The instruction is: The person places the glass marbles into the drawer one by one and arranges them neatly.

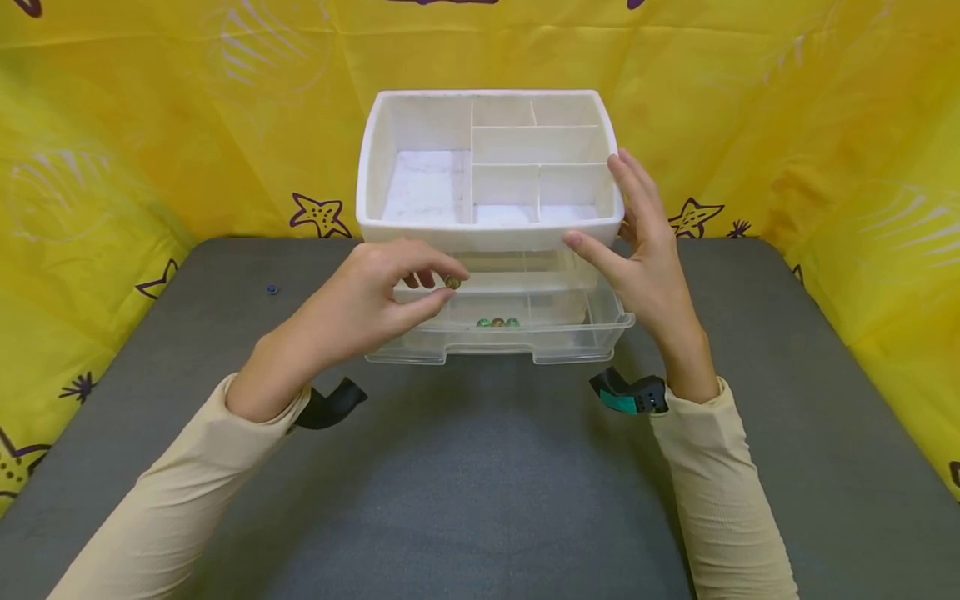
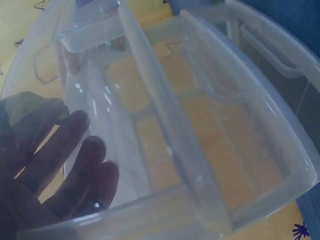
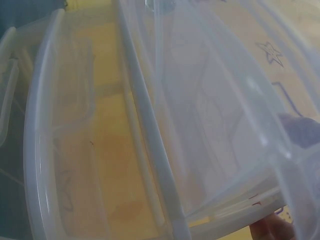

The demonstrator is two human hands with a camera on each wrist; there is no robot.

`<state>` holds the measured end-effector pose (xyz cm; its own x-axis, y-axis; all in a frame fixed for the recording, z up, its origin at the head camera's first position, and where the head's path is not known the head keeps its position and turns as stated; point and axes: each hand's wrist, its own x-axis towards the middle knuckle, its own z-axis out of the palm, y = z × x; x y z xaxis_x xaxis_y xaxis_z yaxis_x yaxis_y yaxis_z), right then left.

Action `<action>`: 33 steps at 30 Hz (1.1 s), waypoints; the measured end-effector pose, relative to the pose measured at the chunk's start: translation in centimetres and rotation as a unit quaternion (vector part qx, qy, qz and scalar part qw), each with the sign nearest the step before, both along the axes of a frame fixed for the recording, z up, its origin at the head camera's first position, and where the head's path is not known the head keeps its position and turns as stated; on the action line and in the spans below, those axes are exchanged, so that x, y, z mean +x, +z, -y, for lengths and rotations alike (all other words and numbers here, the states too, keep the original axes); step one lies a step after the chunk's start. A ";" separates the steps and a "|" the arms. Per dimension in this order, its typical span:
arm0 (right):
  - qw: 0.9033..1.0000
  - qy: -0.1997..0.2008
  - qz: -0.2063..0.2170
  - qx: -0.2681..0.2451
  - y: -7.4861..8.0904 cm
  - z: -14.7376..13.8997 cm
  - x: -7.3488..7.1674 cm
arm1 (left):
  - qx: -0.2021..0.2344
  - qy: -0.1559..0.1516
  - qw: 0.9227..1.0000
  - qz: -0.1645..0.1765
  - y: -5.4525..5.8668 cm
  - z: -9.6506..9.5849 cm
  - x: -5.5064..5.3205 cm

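In the head view, my left hand (image 1: 367, 296) pinches a small amber-brown marble (image 1: 452, 282) between thumb and index finger, above a pulled-out clear drawer (image 1: 487, 340). Two green marbles (image 1: 483, 322) and an amber one (image 1: 498, 322) lie inside it near the front. This drawer belongs to a plastic organizer with a white divided top tray (image 1: 480, 227). My right hand (image 1: 648, 258) rests at the tray's right front corner, thumb tip by the front wall and fairly straight fingers along the side. Clear plastic partly veils both hands in the wrist views.
A small blue ball (image 1: 272, 289) lies on the grey tabletop (image 1: 480, 500), left of the organizer. Behind rises a yellow cloth (image 1: 225, 125) with starfish prints. Black wrist mounts (image 1: 330, 406) stick out inward from both sleeves, in front of the drawer.
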<state>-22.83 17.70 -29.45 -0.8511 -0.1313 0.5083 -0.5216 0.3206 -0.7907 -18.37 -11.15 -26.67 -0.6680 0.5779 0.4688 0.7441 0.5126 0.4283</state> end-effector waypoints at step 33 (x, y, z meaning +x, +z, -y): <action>1.000 0.001 0.001 -0.002 0.0 0.0 0.0 | -0.144 0.065 0.967 0.201 1.7 -0.6 -0.4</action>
